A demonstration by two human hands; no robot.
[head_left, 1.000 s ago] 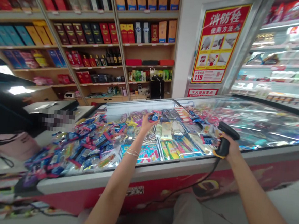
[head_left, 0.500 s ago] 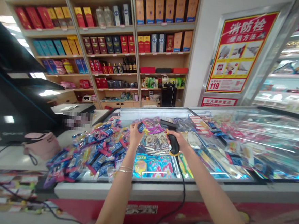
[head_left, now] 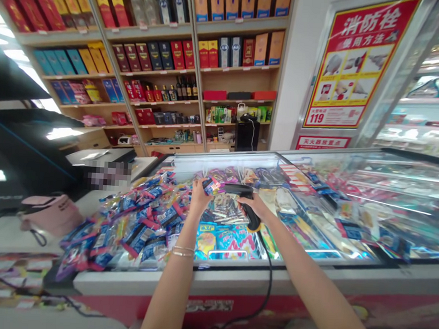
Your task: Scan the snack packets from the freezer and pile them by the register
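Over the glass-topped freezer (head_left: 347,273), my left hand (head_left: 201,193) pinches a small blue and pink packet (head_left: 211,185). My right hand (head_left: 249,206) is wrapped round a black barcode scanner (head_left: 239,189), whose head points left at the packet, a short gap away. The scanner's black cable hangs down over the freezer's front edge. A large heap of blue and pink wrapped packets (head_left: 140,229) lies left of my left hand. Below both hands, blue and pink ice cream bags (head_left: 229,239) lie in the freezer.
A pink pouch (head_left: 52,215) sits on the white counter at the left, by a dark monitor (head_left: 13,155). Another cable runs along the counter's front. More packets (head_left: 350,224) lie at the right of the freezer. Behind stand shelves (head_left: 154,72) of boxes and bottles.
The scanner has turned level and moved left, closer to the packet. The packet now shows more of its face in my left hand. The view has shifted slightly.
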